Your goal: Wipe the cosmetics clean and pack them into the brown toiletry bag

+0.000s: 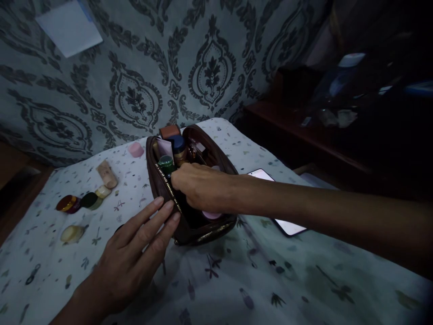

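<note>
A brown zippered toiletry bag lies unzipped on the bed, filled with small containers. Inside it stand a green-capped bottle, a blue-lidded container and a pale card or packet. My right hand reaches into the bag with its fingers curled down; the bag's side and the hand itself hide the fingertips. Something pink shows below that wrist, inside the bag. My left hand rests its outstretched fingertips against the bag's near left side, holding nothing.
Left of the bag lie a beige tube, several small jars, including a dark red one and a yellowish one, and a pink cap. A lit phone is under my right forearm. Patterned wall behind; a plastic bottle stands right.
</note>
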A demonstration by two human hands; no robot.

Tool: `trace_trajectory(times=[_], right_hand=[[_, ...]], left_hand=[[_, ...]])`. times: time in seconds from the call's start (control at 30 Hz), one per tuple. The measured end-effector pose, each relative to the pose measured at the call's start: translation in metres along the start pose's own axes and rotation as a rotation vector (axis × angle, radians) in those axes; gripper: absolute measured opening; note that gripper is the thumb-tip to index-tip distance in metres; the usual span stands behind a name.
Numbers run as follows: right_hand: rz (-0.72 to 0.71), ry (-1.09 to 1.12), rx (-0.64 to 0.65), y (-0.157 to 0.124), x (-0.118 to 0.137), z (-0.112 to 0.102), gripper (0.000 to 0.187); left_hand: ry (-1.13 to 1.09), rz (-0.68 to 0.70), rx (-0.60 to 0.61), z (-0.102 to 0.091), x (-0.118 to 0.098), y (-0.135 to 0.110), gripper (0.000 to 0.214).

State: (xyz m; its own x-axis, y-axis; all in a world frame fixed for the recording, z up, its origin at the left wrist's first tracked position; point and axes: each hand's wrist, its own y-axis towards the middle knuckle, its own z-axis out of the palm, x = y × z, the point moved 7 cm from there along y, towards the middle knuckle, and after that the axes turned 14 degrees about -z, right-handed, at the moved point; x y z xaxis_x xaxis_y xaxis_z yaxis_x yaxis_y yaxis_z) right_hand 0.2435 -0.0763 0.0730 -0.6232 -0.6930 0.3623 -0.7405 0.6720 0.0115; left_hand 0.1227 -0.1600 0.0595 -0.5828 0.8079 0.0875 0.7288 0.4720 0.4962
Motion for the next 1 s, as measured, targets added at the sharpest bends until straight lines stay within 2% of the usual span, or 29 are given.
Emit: trace_trajectory(times=[0.33, 0.57, 0.8, 1.0], right_hand=[[-0.010, 0.028, 0.209, -0.004, 0.004, 0.002, 0.029], [-0.030, 0.004, 0.251, -0.002, 0.005, 0.006, 0.024], [-0.112, -0.084, 0.191, -0.005, 0.015, -0.010, 0.019], [-0.121, -0.096, 0.232, -0.008, 0.015, -0.007, 0.018]], left_hand=[[0.012, 0.010, 0.014, 0.001, 0.000, -0.001, 0.051], [0.022, 0.017, 0.005, 0.001, 0.000, 0.000, 0.052], [0.024, 0.038, 0.000, 0.000, -0.002, 0.001, 0.051], [0.040, 0.027, -0.004, 0.000, -0.002, 0.001, 0.054]])
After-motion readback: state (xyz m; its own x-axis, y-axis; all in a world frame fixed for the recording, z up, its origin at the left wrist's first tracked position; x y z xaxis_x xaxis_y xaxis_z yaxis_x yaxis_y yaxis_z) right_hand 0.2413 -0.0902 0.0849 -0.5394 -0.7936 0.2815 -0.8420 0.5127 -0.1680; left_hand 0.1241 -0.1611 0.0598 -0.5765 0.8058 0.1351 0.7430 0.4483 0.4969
